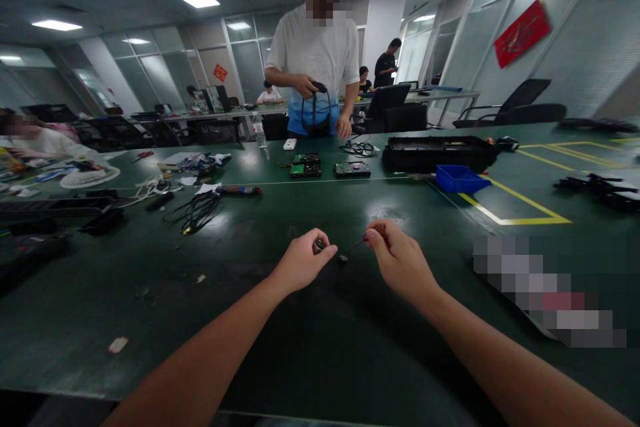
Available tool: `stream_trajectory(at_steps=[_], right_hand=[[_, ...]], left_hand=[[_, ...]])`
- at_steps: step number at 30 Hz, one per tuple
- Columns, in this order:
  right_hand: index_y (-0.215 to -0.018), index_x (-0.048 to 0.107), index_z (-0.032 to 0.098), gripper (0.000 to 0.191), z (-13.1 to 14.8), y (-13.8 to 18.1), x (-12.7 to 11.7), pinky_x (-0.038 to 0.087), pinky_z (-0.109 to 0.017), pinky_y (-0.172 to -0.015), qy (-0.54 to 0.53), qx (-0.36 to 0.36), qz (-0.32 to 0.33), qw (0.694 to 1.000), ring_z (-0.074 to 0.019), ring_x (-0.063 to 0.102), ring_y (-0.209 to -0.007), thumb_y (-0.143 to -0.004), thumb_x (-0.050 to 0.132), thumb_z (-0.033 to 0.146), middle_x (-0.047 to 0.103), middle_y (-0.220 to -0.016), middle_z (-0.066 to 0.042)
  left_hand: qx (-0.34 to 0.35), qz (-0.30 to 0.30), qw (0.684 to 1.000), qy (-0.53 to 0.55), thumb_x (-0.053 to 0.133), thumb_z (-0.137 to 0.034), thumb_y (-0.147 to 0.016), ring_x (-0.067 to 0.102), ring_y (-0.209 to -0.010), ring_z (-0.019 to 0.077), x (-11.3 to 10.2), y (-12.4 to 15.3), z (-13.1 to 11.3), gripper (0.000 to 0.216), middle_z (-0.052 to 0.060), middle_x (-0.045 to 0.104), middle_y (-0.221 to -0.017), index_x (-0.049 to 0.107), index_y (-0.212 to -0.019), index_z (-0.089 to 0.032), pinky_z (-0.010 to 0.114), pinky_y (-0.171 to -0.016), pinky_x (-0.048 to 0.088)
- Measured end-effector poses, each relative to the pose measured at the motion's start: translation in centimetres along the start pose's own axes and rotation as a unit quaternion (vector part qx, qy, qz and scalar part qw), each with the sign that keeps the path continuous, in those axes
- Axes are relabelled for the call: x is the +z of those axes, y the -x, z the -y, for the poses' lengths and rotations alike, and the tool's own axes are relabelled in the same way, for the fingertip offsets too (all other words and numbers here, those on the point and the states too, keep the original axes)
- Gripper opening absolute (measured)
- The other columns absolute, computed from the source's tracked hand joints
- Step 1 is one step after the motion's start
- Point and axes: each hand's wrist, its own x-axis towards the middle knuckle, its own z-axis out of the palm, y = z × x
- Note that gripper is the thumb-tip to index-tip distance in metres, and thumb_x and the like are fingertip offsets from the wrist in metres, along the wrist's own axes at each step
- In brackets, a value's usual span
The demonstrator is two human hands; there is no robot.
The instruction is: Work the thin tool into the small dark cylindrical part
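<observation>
Dark green bench top fills the lower view of an open office with glass partitions and ceiling light panels. Clock directions below are read from the pair of hands, with 12 o'clock pointing away from the wearer.

1. Left hand: curled into a loose fist just above the bench. Thumb and forefinger are pinched shut on a small dark part, which shows only at the fingertips; its type cannot be told.
2. Right hand: closed around a screwdriver with a reddish handle. The thin shaft runs toward 9 o'clock and slopes down, ending near the left fingertips.
3. Dark speck: lies on the bench between the two hands, just below the shaft tip. Contact with the tip cannot be confirmed.

Surroundings:
- 12 o'clock, far: two circuit boards side by side, and behind them a standing person in a white shirt gripping a black strapped item.
- 1 o'clock: blue bin beside a long black case.
- 2 o'clock: yellow tape lines marked on the bench.
- 10 o'clock: coiled black cables; farther out, a white fan.
- 11 o'clock, far: water bottle.
- 8 o'clock: white scrap on the bench.
- Red paper sign hangs on the glass wall at 1 o'clock, high.
</observation>
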Motion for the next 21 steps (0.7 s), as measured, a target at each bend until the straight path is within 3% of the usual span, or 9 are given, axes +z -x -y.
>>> stream_trajectory(at_steps=[4,8,10,13,21], right_hand=[[-0.098,0.057,0.022,0.02,0.1,0.0,-0.1,0.047,-0.034,-0.072,-0.003,-0.002,-0.006,1.0,-0.0214,0.067,-0.079,-0.098,0.043,0.036,0.069,-0.085,-0.004],[-0.1,0.057,0.023,0.02,0.0,-0.1,-0.3,0.047,-0.034,-0.072,-0.006,-0.001,-0.01,1.0,-0.0214,0.067,-0.08,-0.098,0.043,0.036,0.07,-0.086,-0.004],[-0.101,0.057,0.023,0.02,-0.1,-0.1,-0.3,0.047,-0.033,-0.072,-0.007,-0.002,-0.013,1.0,-0.0215,0.067,-0.08,-0.098,0.043,0.036,0.07,-0.086,-0.004],[-0.1,0.057,0.022,0.019,-0.1,-0.1,-0.3,0.047,-0.034,-0.072,-0.01,-0.005,-0.02,1.0,-0.0216,0.067,-0.08,-0.098,0.043,0.035,0.07,-0.087,-0.004],[-0.102,0.057,0.022,0.02,0.0,0.0,-0.4,0.048,-0.035,-0.073,-0.014,0.004,-0.014,1.0,-0.0221,0.067,-0.082,-0.099,0.043,0.036,0.07,-0.089,-0.005]], left_hand=[[0.024,0.055,0.996,-0.07,0.061,-0.028,-0.084,0.058,-0.07,0.0143,0.6,0.0,-0.4,0.014,0.0,0.064,-0.082,0.063,-0.096,-0.02,0.025,-0.06,0.039],[0.073,0.093,0.98,-0.16,0.05,-0.021,-0.089,0.062,-0.09,0.0177,1.3,-0.5,-0.3,0.025,0.004,0.067,-0.103,0.068,-0.107,-0.024,0.029,-0.076,0.046],[0.089,0.103,0.967,-0.217,0.045,-0.023,-0.093,0.061,-0.096,0.0202,1.6,-0.9,-0.3,0.033,0.005,0.065,-0.108,0.067,-0.117,-0.027,0.032,-0.083,0.047],[0.089,0.115,0.95,-0.277,0.051,-0.034,-0.093,0.062,-0.095,0.0241,2.2,-1.3,0.0,0.037,0.007,0.064,-0.107,0.063,-0.127,-0.029,0.034,-0.08,0.049],[0.117,0.07,0.966,-0.22,0.056,-0.033,-0.089,0.061,-0.081,0.0247,2.4,-2.2,1.1,0.022,0.009,0.066,-0.092,0.075,-0.095,-0.024,0.033,-0.07,0.046]])
